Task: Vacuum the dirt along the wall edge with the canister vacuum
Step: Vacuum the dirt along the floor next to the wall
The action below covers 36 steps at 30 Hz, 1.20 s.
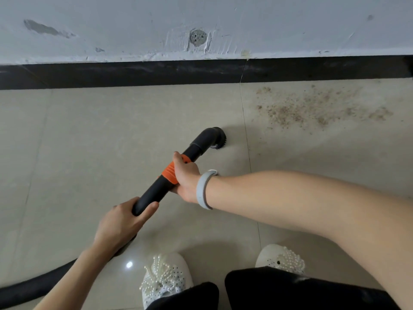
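Both my hands grip the vacuum wand (pixel 169 175): left hand (pixel 121 222) low, right hand (pixel 185 175) on the orange collar. The brush head (pixel 218 138) sits mid-frame; the dirt (pixel 317 108) at upper right looks untouched.

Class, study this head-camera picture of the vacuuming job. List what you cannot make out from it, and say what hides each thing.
1. Canister vacuum body: out of frame; the hose runs off the left edge.
2. Extent of the dirt patch: it spreads toward the right edge, its end unclear.
3. Brush nozzle opening and floor contact: hidden by the nozzle's own elbow.
4. Left hand fingers: wrapped under the wand.
5. Right hand palm: turned against the wand.
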Each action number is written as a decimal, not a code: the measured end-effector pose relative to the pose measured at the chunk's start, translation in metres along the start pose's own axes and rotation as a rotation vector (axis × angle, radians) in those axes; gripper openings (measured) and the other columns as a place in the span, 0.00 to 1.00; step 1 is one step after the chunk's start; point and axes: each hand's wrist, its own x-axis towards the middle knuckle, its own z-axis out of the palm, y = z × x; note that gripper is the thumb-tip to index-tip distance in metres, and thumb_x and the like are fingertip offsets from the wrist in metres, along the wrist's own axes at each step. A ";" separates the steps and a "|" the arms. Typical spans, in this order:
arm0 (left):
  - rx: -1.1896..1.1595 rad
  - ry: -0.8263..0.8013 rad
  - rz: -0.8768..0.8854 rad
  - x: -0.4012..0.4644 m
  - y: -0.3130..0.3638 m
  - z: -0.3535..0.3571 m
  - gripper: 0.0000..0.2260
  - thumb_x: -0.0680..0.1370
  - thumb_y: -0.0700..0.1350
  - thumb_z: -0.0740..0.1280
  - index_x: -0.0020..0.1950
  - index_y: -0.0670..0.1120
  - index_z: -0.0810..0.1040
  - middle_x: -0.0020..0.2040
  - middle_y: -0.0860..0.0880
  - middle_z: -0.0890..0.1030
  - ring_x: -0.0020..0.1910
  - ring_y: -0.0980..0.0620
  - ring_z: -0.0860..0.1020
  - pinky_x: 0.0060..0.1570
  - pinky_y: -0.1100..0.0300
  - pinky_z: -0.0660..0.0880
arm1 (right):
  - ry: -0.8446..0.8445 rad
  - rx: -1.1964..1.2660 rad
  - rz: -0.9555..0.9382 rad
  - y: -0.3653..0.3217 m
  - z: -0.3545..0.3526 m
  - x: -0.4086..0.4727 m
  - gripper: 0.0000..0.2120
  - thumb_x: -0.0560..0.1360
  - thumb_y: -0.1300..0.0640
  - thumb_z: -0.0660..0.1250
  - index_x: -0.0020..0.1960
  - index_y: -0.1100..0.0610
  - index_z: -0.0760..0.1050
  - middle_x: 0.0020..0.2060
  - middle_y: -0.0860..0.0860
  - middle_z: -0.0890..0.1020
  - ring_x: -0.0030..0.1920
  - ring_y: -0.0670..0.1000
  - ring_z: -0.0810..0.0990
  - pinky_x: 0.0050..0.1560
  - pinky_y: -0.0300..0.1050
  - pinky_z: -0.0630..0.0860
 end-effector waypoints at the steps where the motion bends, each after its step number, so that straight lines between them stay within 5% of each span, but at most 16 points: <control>1: 0.008 -0.022 0.016 0.001 0.004 0.004 0.17 0.74 0.63 0.62 0.35 0.51 0.73 0.28 0.50 0.79 0.28 0.50 0.78 0.34 0.54 0.74 | 0.014 0.033 0.010 0.000 -0.009 -0.002 0.23 0.77 0.41 0.60 0.65 0.57 0.66 0.56 0.56 0.76 0.53 0.58 0.80 0.54 0.56 0.79; 11: 0.180 -0.169 0.306 0.016 0.073 0.030 0.22 0.70 0.71 0.54 0.34 0.53 0.67 0.27 0.54 0.72 0.29 0.55 0.72 0.28 0.60 0.63 | 0.233 0.270 0.031 -0.009 -0.104 -0.013 0.16 0.77 0.49 0.64 0.59 0.56 0.65 0.56 0.58 0.75 0.55 0.59 0.78 0.46 0.56 0.81; 18: 0.152 -0.132 0.271 0.023 0.050 0.009 0.30 0.63 0.75 0.48 0.35 0.50 0.72 0.25 0.51 0.76 0.27 0.54 0.76 0.30 0.59 0.69 | 0.242 0.177 -0.015 -0.004 -0.063 -0.008 0.23 0.76 0.46 0.62 0.64 0.58 0.66 0.56 0.58 0.75 0.55 0.59 0.77 0.53 0.56 0.79; 24: 0.184 -0.279 0.239 0.028 0.041 -0.006 0.32 0.61 0.76 0.49 0.39 0.52 0.78 0.22 0.57 0.77 0.25 0.60 0.76 0.30 0.61 0.69 | 0.153 0.405 -0.010 0.027 -0.038 -0.018 0.14 0.75 0.52 0.61 0.56 0.59 0.69 0.52 0.58 0.79 0.53 0.61 0.80 0.55 0.57 0.78; 30: 0.329 -0.428 0.395 0.029 0.066 0.017 0.26 0.65 0.76 0.54 0.35 0.54 0.74 0.26 0.55 0.76 0.30 0.59 0.75 0.31 0.62 0.66 | 0.316 0.716 -0.047 0.059 -0.075 -0.033 0.06 0.76 0.56 0.62 0.46 0.59 0.69 0.33 0.54 0.78 0.32 0.52 0.82 0.42 0.50 0.81; 36: 0.427 -0.440 0.617 0.033 0.128 0.052 0.27 0.67 0.76 0.50 0.34 0.53 0.68 0.30 0.56 0.73 0.34 0.53 0.74 0.33 0.60 0.66 | 0.502 0.812 -0.096 0.044 -0.132 -0.043 0.08 0.75 0.55 0.61 0.46 0.60 0.69 0.36 0.57 0.78 0.30 0.55 0.82 0.36 0.48 0.80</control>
